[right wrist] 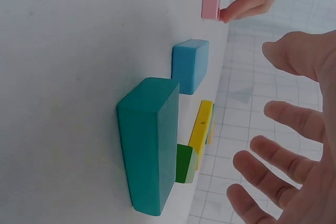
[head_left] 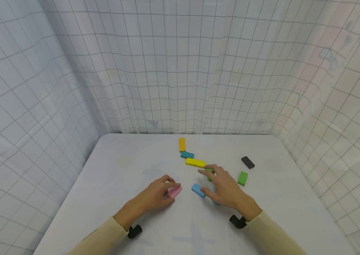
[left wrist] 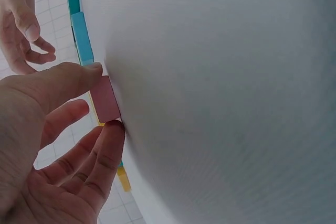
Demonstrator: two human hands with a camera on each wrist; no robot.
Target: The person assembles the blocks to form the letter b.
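Note:
A pink block (head_left: 174,191) lies on the white table, and my left hand (head_left: 159,194) pinches it between thumb and fingers. In the left wrist view the thumb is at one end of the pink block (left wrist: 106,100) and the fingertips at the other. My right hand (head_left: 226,188) hovers with fingers spread and holds nothing. Below it are a light blue block (head_left: 196,189), a green block (head_left: 210,177) partly covered by the fingers, and a teal block (right wrist: 149,145), almost hidden under the palm in the head view.
Beyond the hands, a yellow block (head_left: 195,163), a blue-teal block (head_left: 187,155) and an orange block (head_left: 182,144) form a line running away. Right of my right hand lie another green block (head_left: 242,178) and a black block (head_left: 248,162). Gridded white curtains (head_left: 186,71) hang around the table.

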